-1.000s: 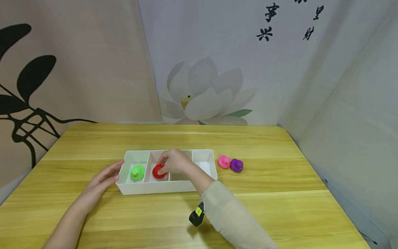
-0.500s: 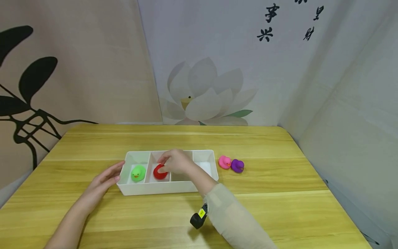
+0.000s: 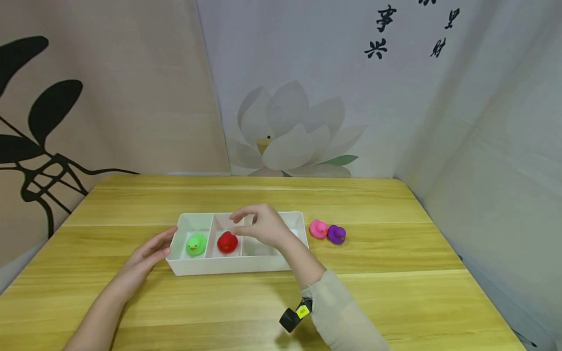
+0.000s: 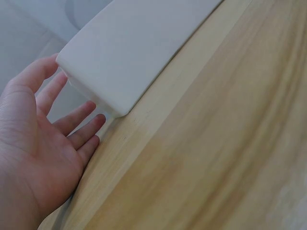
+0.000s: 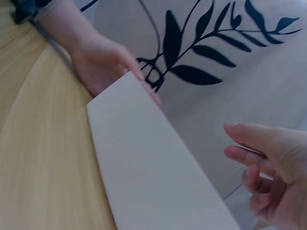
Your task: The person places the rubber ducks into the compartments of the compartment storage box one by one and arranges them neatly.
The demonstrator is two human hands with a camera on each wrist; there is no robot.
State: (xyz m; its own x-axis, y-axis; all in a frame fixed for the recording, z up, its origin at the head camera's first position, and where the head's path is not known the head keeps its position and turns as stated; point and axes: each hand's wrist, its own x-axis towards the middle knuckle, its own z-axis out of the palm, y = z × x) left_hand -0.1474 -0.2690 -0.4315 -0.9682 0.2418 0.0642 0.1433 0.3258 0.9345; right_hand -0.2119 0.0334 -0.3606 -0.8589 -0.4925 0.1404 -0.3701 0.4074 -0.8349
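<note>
A white divided tray (image 3: 228, 265) stands on the table. A green rubber duck (image 3: 195, 243) sits in its leftmost compartment, and a red rubber duck (image 3: 227, 242) in the one beside it. My left hand (image 3: 149, 253) touches the tray's left end with fingers extended; in the left wrist view the thumb and a fingertip meet the tray corner (image 4: 120, 57). Above the tray, just right of the red duck, hovers my right hand (image 3: 265, 226), its fingers loosely bent and nothing between them. The right wrist view shows that hand (image 5: 273, 167) apart from the tray wall (image 5: 144, 158).
Right of the tray, a pink rubber duck (image 3: 318, 229) and a purple rubber duck (image 3: 336, 234) sit side by side on the wooden table (image 3: 395, 292). A printed curtain (image 3: 290, 73) hangs behind the table's far edge. A black wrist camera (image 3: 295, 316) hangs below the right sleeve.
My right hand has let go of the red duck and moved up and to the right, leaving the duck in its compartment. The left hand has stayed at the tray's end.
</note>
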